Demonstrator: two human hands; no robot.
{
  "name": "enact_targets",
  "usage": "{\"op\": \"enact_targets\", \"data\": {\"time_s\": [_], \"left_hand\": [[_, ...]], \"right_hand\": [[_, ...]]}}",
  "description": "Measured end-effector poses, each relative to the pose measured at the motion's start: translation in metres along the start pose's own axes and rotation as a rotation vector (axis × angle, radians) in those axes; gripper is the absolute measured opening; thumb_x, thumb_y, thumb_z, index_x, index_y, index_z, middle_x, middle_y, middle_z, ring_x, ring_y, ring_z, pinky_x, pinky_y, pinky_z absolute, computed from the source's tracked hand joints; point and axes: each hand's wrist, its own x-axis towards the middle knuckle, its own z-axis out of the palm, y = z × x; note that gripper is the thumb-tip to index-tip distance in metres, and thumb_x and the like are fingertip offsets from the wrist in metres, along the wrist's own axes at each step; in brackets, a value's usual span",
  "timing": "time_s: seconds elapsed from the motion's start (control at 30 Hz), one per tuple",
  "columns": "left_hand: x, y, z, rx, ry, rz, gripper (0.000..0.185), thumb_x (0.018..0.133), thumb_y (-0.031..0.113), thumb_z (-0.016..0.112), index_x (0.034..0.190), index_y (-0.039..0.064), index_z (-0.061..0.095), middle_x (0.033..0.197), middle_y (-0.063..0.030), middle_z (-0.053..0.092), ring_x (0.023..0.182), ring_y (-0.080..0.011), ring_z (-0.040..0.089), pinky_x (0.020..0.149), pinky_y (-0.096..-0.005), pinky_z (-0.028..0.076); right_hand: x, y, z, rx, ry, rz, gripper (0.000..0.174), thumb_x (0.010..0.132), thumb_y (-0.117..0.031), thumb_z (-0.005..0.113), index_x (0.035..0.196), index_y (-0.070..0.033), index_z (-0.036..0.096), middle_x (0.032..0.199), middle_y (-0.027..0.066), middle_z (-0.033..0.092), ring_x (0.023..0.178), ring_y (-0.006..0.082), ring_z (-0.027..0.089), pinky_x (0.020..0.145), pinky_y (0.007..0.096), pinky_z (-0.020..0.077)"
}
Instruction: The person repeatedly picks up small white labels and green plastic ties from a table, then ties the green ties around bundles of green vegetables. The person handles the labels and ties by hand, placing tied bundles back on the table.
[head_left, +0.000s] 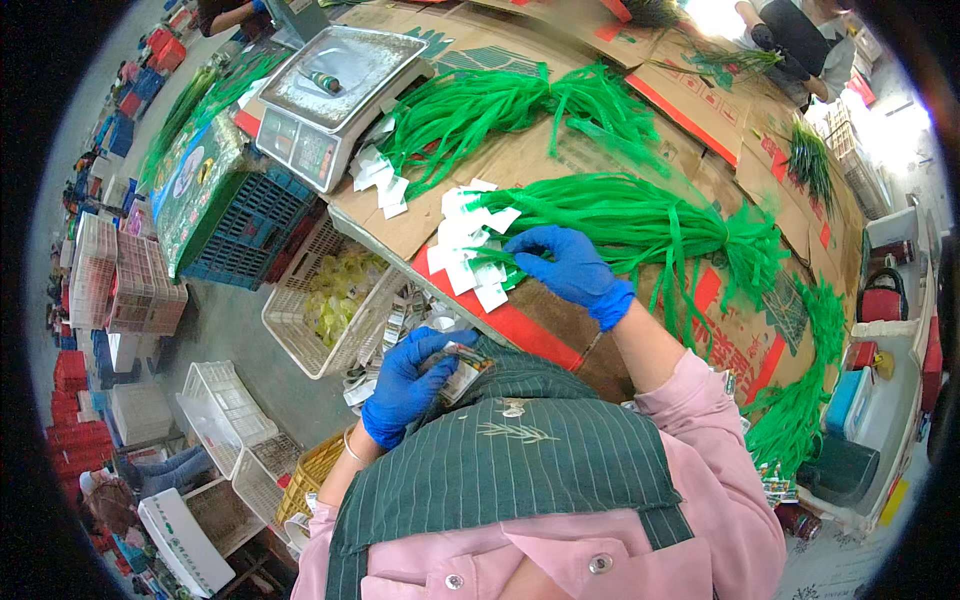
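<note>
My left hand, in a blue glove, holds a small stack of printed labels in front of the apron. My right hand, also gloved in blue, is over the label end of a bundle of green mesh net sleeves; its thumb and index finger are near the strips, and whether they pinch one cannot be told. White tags are fanned at the bundle's left end. A second green mesh bundle with white tags lies farther back on the cardboard-covered table.
A digital weighing scale with a small roll on its pan stands at the back left. Below the table's left edge are a white plastic crate of yellow-green items and a blue crate. Another person is at the far right.
</note>
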Motion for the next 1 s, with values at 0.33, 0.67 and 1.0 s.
{"op": "enact_targets", "data": {"time_s": [0.33,0.67,1.0], "left_hand": [[0.026,0.008,-0.025,0.180,0.264,0.283,0.027,0.074,-0.004,0.058,0.098,0.006,0.067,0.128,-0.0148,0.045,0.103,-0.0233,0.054,0.092,-0.0339,0.039],[0.027,-0.002,-0.010,-0.291,0.151,-0.070,0.020,0.079,0.001,0.062,0.099,-0.001,0.064,0.090,-0.0052,0.065,0.080,-0.0096,0.058,0.075,-0.0239,0.046],[0.017,0.013,-0.014,-0.047,0.065,-0.151,0.018,0.079,0.010,0.068,0.091,-0.003,0.066,0.076,-0.0028,0.064,0.066,-0.0055,0.053,0.059,-0.0221,0.044]], "right_hand": [[-0.013,-0.033,0.000,0.115,-0.208,-0.023,0.021,0.084,-0.010,0.060,0.103,-0.002,0.064,0.088,0.0058,0.065,0.079,0.0105,0.057,0.072,0.0256,0.0470],[-0.016,-0.041,0.030,0.290,-0.227,0.014,0.023,0.081,-0.014,0.062,0.099,0.001,0.063,0.087,0.0135,0.066,0.078,0.0147,0.060,0.073,0.0283,0.0478],[-0.021,-0.019,0.024,-0.030,-0.285,-0.077,0.030,0.080,-0.022,0.062,0.099,0.001,0.063,0.089,0.0171,0.065,0.079,0.0239,0.063,0.073,0.0338,0.0486]]}}
